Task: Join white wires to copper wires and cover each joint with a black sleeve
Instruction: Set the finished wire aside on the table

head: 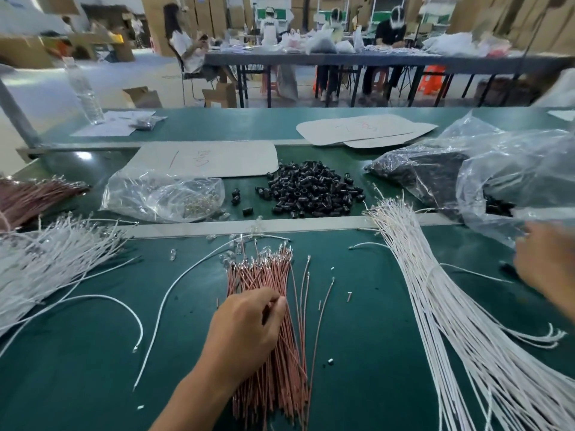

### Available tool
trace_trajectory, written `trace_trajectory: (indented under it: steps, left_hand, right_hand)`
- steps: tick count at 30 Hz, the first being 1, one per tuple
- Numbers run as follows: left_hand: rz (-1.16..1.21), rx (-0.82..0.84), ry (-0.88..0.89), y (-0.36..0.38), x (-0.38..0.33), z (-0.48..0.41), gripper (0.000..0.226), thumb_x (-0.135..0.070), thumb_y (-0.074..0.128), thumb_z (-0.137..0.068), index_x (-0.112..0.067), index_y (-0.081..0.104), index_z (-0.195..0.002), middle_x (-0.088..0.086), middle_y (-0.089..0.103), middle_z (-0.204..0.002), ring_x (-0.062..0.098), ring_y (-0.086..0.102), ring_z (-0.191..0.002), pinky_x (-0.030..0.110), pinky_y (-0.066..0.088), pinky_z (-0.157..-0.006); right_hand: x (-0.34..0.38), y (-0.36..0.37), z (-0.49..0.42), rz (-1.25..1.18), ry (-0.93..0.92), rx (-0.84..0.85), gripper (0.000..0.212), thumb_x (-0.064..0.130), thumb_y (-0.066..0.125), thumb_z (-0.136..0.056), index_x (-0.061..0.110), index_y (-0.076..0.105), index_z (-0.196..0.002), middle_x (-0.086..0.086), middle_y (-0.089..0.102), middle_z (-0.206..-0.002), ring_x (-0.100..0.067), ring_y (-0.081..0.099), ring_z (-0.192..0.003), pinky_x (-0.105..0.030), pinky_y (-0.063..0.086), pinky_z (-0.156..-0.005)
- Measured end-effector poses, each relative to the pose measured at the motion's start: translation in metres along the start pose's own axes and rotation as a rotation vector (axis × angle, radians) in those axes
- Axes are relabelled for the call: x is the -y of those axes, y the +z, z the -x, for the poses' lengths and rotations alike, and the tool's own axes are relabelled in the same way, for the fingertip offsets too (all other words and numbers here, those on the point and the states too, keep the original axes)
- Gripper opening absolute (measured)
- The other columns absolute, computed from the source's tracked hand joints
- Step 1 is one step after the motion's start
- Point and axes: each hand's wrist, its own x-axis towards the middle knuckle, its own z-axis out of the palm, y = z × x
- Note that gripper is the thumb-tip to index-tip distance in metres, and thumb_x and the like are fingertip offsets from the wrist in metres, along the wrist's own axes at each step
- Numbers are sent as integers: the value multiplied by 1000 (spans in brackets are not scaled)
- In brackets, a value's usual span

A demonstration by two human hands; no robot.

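A bundle of copper-coloured wires (pixel 273 281) lies in the middle of the green bench. My left hand (pixel 245 325) rests on it, fingertips curled and pinching a copper wire near the middle of the bundle. A big fan of white wires (pixel 435 300) spreads to the right. My right hand (pixel 544 262) is at the right edge, blurred, over the bench near a small black thing; what its fingers hold I cannot tell. A heap of black sleeves (pixel 311 191) sits behind the copper bundle.
More white wires (pixel 46 262) lie at the left, with loose ones (pixel 174 293) between. A clear bag of small clear parts (pixel 161 194) and large plastic bags of black sleeves (pixel 466 172) stand behind. Cardboard sheets (pixel 211 157) lie further back. People work at a far table.
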Motion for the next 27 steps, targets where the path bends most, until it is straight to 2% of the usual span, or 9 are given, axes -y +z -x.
trace_trajectory:
  steps: [2,4,7,11,14,18,21,24,27]
  left_hand:
    - [-9,-3,4,1,-1,-1,22,-31,59,-99,-20,67,-81,-10,61,-63,10,55,-56,27,47,-55]
    - [-10,-12,6,1,-1,-1,22,-31,60,-98,-21,68,-81,-11,60,-63,10,54,-56,26,46,-55]
    - [4,-20,7,-1,-1,-1,21,-30,61,-97,-22,68,-79,-13,56,-58,11,53,-55,18,39,-50]
    - [15,-7,12,-2,0,-2,22,-31,60,-98,-20,68,-81,-11,59,-61,11,54,-53,25,46,-51]
    - [12,-18,23,-1,2,-3,24,-31,59,-99,-18,68,-81,-10,60,-62,11,54,-53,28,47,-52]
    - [11,-20,22,0,3,-2,24,-31,59,-99,-17,69,-83,-10,61,-63,9,54,-53,32,49,-54]
    - [8,-38,35,2,2,-2,23,-30,59,-99,-17,69,-83,-10,60,-62,8,53,-54,30,47,-53]
    - [123,-91,33,4,-1,2,21,-33,58,-99,-22,71,-87,-11,62,-65,10,57,-59,18,44,-55]
    - [458,-46,-27,2,-8,1,39,-59,51,-96,-32,68,-117,-14,72,-93,8,68,-84,16,51,-70]
  right_hand:
    - [41,4,14,-45,-274,69,13,8,68,-89,2,72,-99,-23,69,-90,-38,63,-81,-49,54,-78]
    - [80,15,29,9,-452,293,25,29,68,-94,16,68,-115,-6,68,-105,-26,62,-93,-41,54,-84]
    - [112,31,38,208,-394,320,26,32,61,-97,18,55,-119,-5,58,-114,-25,59,-104,-41,56,-82]
    - [121,39,30,122,-162,297,12,20,64,-94,10,61,-100,-13,67,-102,-33,66,-93,-36,52,-74]
    - [116,33,18,-92,-68,353,26,31,74,-92,17,67,-70,-2,67,-75,-23,64,-74,-33,48,-71]
    - [114,18,12,-359,-9,373,24,32,73,-92,17,71,-74,-6,72,-92,-24,65,-81,-42,52,-87]
    - [125,-2,17,-418,-92,244,22,31,69,-95,15,73,-80,-2,72,-81,-18,62,-63,-27,45,-64]
    - [155,-27,33,-668,-157,163,19,30,68,-96,18,72,-82,4,66,-59,-13,58,-49,-26,44,-49]
    - [198,-39,68,-1184,-83,434,15,16,65,-98,7,68,-87,2,66,-59,-11,59,-47,-22,44,-41]
